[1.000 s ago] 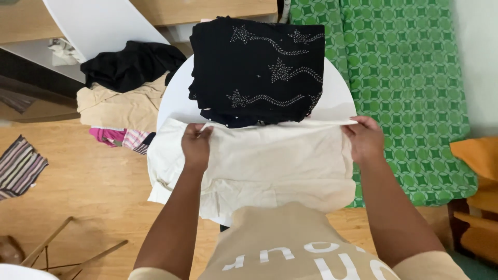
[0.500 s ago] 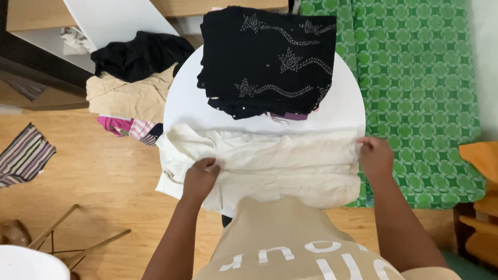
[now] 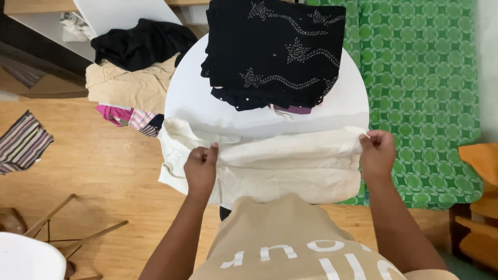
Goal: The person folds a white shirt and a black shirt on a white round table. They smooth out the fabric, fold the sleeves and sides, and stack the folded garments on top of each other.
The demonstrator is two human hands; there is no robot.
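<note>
1 head camera looks steeply down, close over the round white table

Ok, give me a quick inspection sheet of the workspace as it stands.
Surface: round white table, bare on its left part.
Job's things: cream garment lying across the near edge, partly folded.
Clutter: folded black embroidered garments stacked at the table's far side.
Grippers: left hand and right hand each pinch the cream garment's upper fold.
Cables: nothing seen.
Surroundings: clothes pile on the wooden floor, green patterned cloth, striped cloth.
</note>
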